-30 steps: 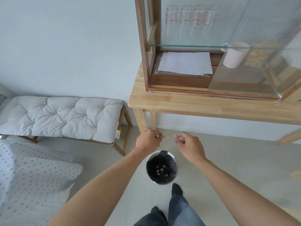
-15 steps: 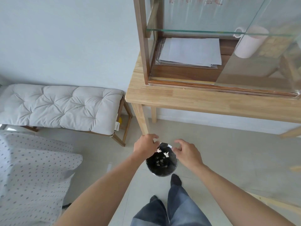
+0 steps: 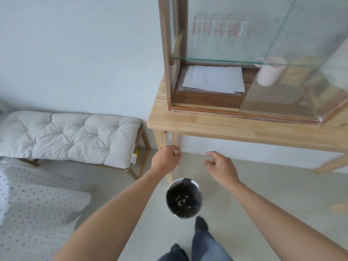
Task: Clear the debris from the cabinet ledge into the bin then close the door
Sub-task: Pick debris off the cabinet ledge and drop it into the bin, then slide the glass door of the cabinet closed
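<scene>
A small round bin with a black liner stands on the floor between my arms; pale crumbs of debris lie at its bottom. My left hand and my right hand hover above and beyond the bin, fingers loosely curled and apart, nothing in either. The wooden cabinet stands on a light wood table. Its front ledge looks bare. The glass door is swung open at the right.
Inside the cabinet lie a stack of white papers, a pink mug and several glasses on a glass shelf. A cushioned bench stands left, a dotted fabric at lower left. My socked foot is beside the bin.
Both hands held small pale bits over the bin, dropped them in, and have now lifted away with nothing in them. The view has tilted back up toward the cabinet.
</scene>
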Demonstrator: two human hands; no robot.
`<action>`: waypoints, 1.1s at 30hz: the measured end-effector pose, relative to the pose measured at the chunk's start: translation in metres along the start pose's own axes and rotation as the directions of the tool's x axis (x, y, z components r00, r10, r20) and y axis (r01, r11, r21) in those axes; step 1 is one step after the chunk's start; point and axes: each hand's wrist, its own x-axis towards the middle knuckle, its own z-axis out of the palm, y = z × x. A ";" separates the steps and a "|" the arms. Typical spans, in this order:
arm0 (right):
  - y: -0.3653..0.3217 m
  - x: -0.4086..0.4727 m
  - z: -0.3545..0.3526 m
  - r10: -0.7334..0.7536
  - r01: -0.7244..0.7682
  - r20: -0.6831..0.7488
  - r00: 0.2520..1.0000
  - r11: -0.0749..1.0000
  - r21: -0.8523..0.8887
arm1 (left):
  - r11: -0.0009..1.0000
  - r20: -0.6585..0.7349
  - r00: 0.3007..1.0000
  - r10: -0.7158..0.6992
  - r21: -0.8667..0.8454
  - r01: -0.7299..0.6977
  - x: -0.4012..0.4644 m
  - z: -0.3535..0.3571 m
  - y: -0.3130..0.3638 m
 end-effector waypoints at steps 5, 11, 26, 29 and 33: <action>-0.026 0.004 -0.039 -0.038 0.043 -0.099 0.994 0.998 0.046 | 0.997 -0.050 0.996 0.080 -0.012 -0.081 0.001 -0.030 0.028; -0.049 0.012 -0.084 -0.077 0.094 -0.218 0.973 0.993 0.068 | 0.984 -0.146 0.976 0.163 -0.053 -0.172 0.002 -0.058 0.058; -0.063 0.048 -0.198 -0.563 0.434 -0.617 0.550 0.824 -0.366 | 0.961 -0.439 0.894 0.089 -0.197 -0.193 0.041 -0.111 0.110; -0.062 0.058 -0.211 -0.697 0.437 -0.578 0.424 0.716 -0.544 | 0.950 -0.446 0.892 0.079 -0.239 -0.203 0.048 -0.106 0.108; -0.057 0.070 -0.227 -0.729 0.278 -0.489 0.479 0.654 -0.703 | 0.892 -0.472 0.876 0.094 -0.351 -0.285 0.050 -0.098 0.109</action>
